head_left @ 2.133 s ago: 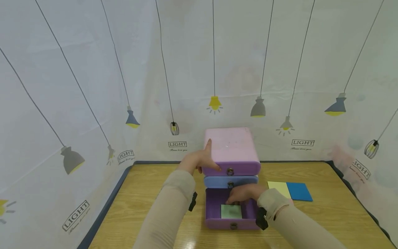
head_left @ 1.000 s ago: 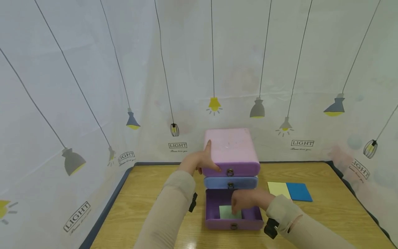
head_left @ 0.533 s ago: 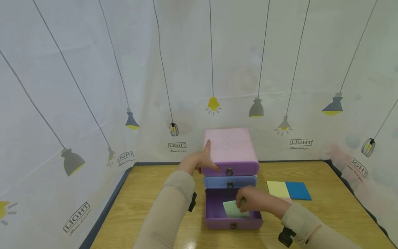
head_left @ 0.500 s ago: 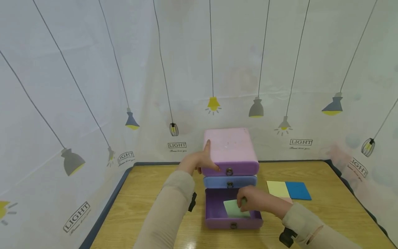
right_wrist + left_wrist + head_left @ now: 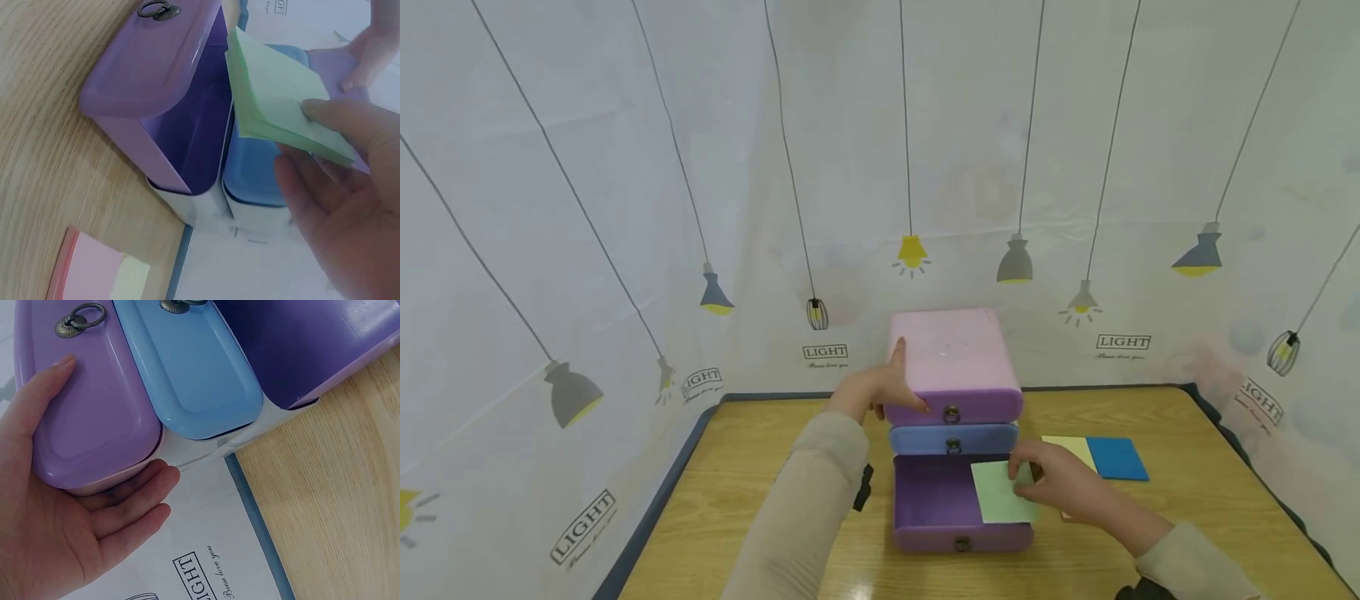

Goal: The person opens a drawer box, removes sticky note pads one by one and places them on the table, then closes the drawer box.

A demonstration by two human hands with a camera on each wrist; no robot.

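A small three-drawer cabinet with a pink top stands by the back wall. Its bottom drawer, purple, is pulled out, while the purple top drawer and blue middle drawer are in. My left hand grips the cabinet's upper left corner, thumb on the top drawer's front and fingers along the side. Over the right part of the open drawer, my right hand pinches a pale green sticky note pad by its edge. The drawer's visible inside holds nothing.
To the right of the cabinet on the wooden table lie a yellow pad, a blue pad and a pink pad, side by side. A wall sheet printed with lamps rises behind and at both sides.
My right hand has taken hold of the green sticky note pad lying in the bottom drawer and lifted it, moving to the right. The left hand has stayed at the cabinet's corner.
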